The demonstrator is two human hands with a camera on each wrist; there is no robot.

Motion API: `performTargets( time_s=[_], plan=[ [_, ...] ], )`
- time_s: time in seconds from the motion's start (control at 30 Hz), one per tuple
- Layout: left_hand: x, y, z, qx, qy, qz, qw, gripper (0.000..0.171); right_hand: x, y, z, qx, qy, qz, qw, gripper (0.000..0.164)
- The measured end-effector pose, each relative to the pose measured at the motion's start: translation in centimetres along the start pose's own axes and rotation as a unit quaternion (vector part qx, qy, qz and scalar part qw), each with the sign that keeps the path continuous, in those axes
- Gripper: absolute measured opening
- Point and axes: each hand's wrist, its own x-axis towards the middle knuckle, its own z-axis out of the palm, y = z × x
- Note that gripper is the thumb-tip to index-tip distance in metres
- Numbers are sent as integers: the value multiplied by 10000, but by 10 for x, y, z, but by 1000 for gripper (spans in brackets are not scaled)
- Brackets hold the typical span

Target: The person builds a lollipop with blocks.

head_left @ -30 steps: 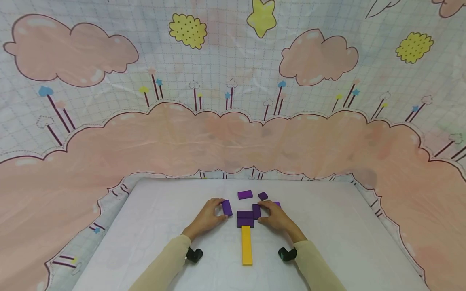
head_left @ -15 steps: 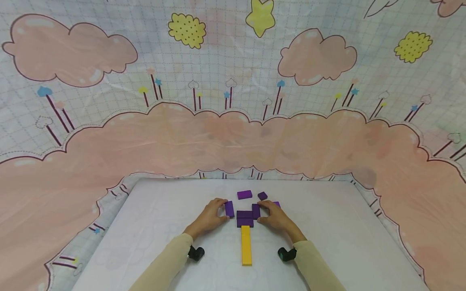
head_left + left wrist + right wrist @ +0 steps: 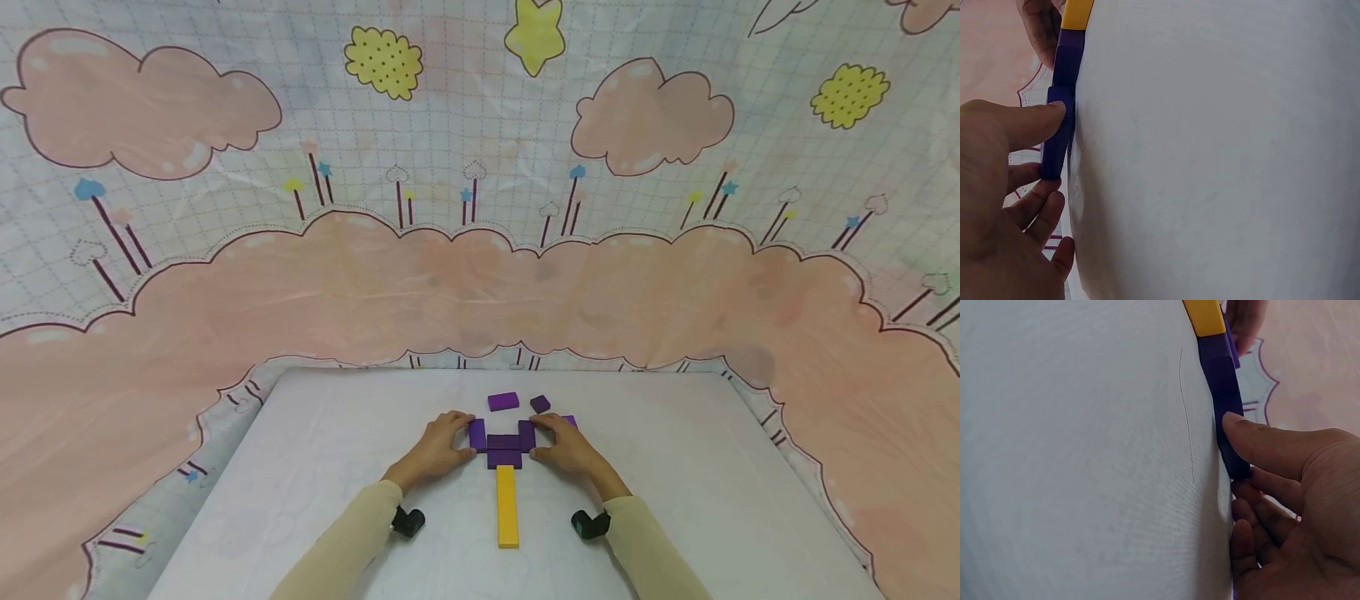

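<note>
Two dark purple blocks lie crosswise, the back block point(image 3: 502, 442) against the front block point(image 3: 504, 459). From the front block a long yellow block point(image 3: 507, 508) runs toward the person. My left hand point(image 3: 432, 447) pinches a purple block point(image 3: 477, 435) lengthwise between thumb and fingers, at the left end of the back block. My right hand point(image 3: 566, 447) pinches another dark purple block point(image 3: 527, 435) the same way at the right end. In the left wrist view the thumb point(image 3: 1041, 122) lies over the left block point(image 3: 1057, 144).
Behind the arrangement lie a purple block point(image 3: 503, 402) and a small dark purple block point(image 3: 540, 404). One more purple block point(image 3: 570, 420) is partly hidden behind the right hand. All rest on a white table point(image 3: 315, 467); a cloud-printed cloth point(image 3: 450, 283) hangs behind it.
My left hand has moved right with its purple block, which has turned straighter and now stands against the back crosswise block. My right hand and its block have stayed in place.
</note>
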Motion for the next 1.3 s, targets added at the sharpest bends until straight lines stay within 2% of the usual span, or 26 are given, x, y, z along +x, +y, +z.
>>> performTargets(
  time_s=[0.5, 1.3],
  plan=[
    [0, 2, 1, 223, -312, -61, 9992, 58, -1, 0, 1, -15, 41, 39, 10000, 56],
    [1, 0, 0, 248, -362, -44, 9990, 57, 0, -1, 1, 31, 56, 16, 10000, 56]
  ],
)
